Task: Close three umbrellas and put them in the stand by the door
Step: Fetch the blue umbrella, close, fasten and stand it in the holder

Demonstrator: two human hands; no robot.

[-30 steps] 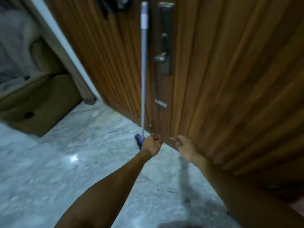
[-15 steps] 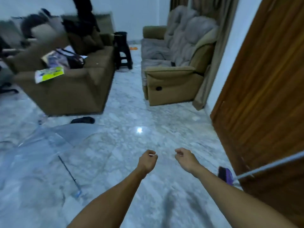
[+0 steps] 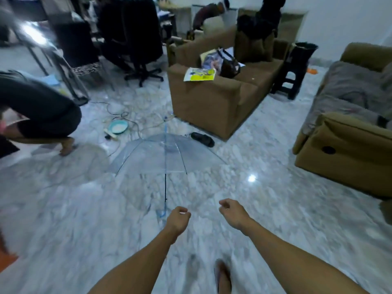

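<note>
An open transparent umbrella (image 3: 167, 153) lies on the marble floor (image 3: 63, 209), near the middle of the room. Its canopy points away from the person and its thin shaft runs toward them, ending in a light blue hooked handle (image 3: 162, 213). The left hand (image 3: 178, 219) is held just beside this handle, to the right of it, with the fingers curled into a loose fist; it holds nothing and I cannot tell if it touches the handle. The right hand (image 3: 232, 212) is apart from the umbrella, half closed with the fingers bent, and it is empty also.

Beyond the canopy, a round turquoise bowl (image 3: 117, 126) stands on the floor among some cables, and something white is inside it. A dark sandal (image 3: 202, 139) lies beside the brown sofa (image 3: 212, 102). On the sofa seat there is a dark bag (image 3: 228, 64) with papers showing in it, and a yellow leaflet (image 3: 200, 74) rests on the sofa arm. Another person (image 3: 38, 111) is bending down at the left edge.
</note>
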